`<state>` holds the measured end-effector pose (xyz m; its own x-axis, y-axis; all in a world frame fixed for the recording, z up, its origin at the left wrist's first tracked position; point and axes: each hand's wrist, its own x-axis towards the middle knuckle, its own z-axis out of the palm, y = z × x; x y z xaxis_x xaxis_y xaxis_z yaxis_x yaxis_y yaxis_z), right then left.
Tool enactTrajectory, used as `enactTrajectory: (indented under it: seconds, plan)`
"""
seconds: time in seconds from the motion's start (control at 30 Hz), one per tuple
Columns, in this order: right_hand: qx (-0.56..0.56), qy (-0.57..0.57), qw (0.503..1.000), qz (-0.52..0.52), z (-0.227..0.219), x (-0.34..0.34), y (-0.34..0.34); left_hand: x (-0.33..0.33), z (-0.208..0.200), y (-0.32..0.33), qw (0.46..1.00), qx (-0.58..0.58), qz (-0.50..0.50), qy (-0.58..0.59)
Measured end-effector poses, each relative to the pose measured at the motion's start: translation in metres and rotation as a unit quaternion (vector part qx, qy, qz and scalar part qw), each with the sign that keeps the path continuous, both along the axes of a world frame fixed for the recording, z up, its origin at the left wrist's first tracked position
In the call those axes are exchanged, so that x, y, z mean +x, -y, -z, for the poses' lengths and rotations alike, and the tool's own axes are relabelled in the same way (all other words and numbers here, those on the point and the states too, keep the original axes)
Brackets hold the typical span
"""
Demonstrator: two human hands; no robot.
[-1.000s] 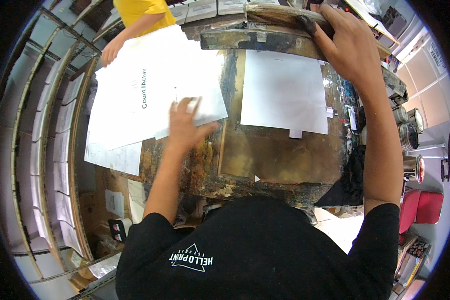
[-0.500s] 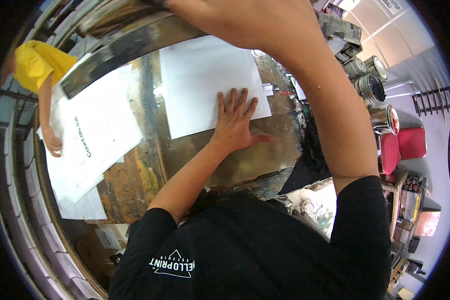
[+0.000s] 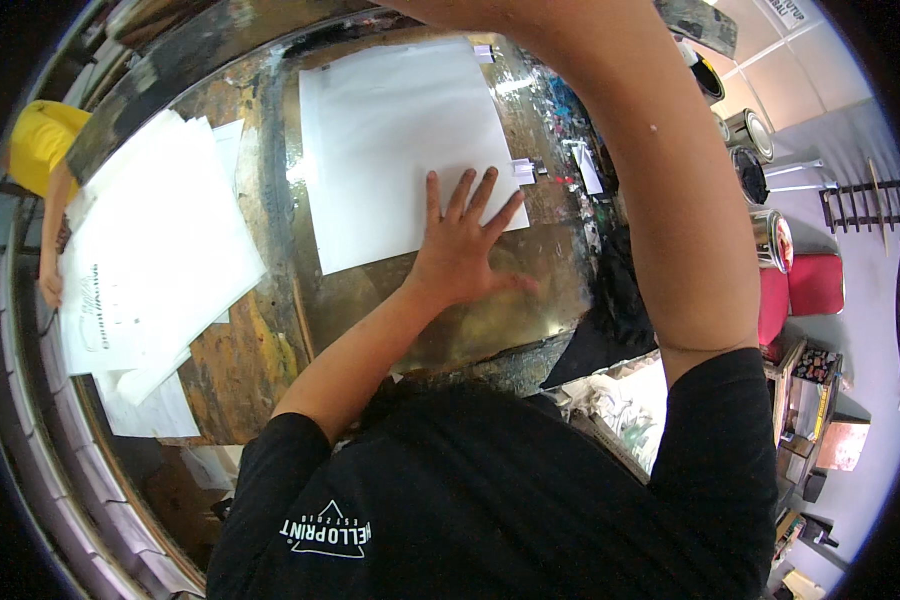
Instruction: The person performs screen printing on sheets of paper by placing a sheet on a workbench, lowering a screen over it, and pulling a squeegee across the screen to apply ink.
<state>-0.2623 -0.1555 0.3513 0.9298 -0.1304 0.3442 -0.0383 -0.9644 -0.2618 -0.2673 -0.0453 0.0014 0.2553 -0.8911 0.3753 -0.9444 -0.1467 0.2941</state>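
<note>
My left hand [image 3: 462, 240] lies flat with fingers spread. Its fingertips rest on the lower right part of a white sheet [image 3: 390, 140], and its palm and thumb are over the brown, glossy board [image 3: 440, 335] below the sheet. Nothing is in that hand. My right forearm [image 3: 660, 190] reaches up and across the top right, and the hand at its end is beyond the upper edge. A dark, stained frame bar [image 3: 180, 80] runs along the top left; whether my right hand holds it cannot be seen. Small pale tabs [image 3: 523, 171] sit at the sheet's right edge.
To the left lies a stack of white sheets [image 3: 170, 230], the top one with dark print. Beside it, a person in a yellow shirt [image 3: 45, 140] has a hand at the stack's edge. Paint cans [image 3: 770, 240] and a red chair [image 3: 816, 285] stand at the right.
The dark frame bar has moved up and away, baring more of the sheet. My right hand has left the view. The co-worker and the printed top sheet have shifted left.
</note>
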Motion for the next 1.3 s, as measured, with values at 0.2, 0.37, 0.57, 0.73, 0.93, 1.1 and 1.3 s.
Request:
enactTrajectory:
  seconds: [0.2,0.37,0.57,0.73,0.93,1.1,1.3]
  plan:
    - [-0.076,0.059,0.995,-0.004,0.042,0.002,0.008,0.074,-0.115,-0.086,0.846,-0.193,-0.275,-0.414]
    - [-0.149,0.006,0.988,0.029,0.115,-0.034,-0.024,0.086,-0.137,-0.187,0.817,-0.287,-0.22,-0.449]
    - [-0.11,-0.069,0.991,-0.026,0.235,-0.049,-0.001,0.051,-0.04,-0.214,0.912,-0.028,-0.35,-0.214]
    - [-0.091,-0.116,0.989,-0.019,0.269,-0.075,-0.03,0.052,-0.009,-0.223,0.929,0.033,-0.354,-0.098]
    - [-0.13,-0.078,0.988,0.019,0.289,-0.05,-0.03,0.055,0.002,-0.223,0.937,0.005,-0.338,-0.085]
    - [-0.166,-0.031,0.985,0.028,0.298,0.029,0.025,0.058,0.002,-0.226,0.94,-0.001,-0.33,-0.082]
    - [-0.199,0.023,0.979,0.032,0.308,0.14,0.096,0.059,-0.001,-0.227,0.939,0.003,-0.324,-0.116]
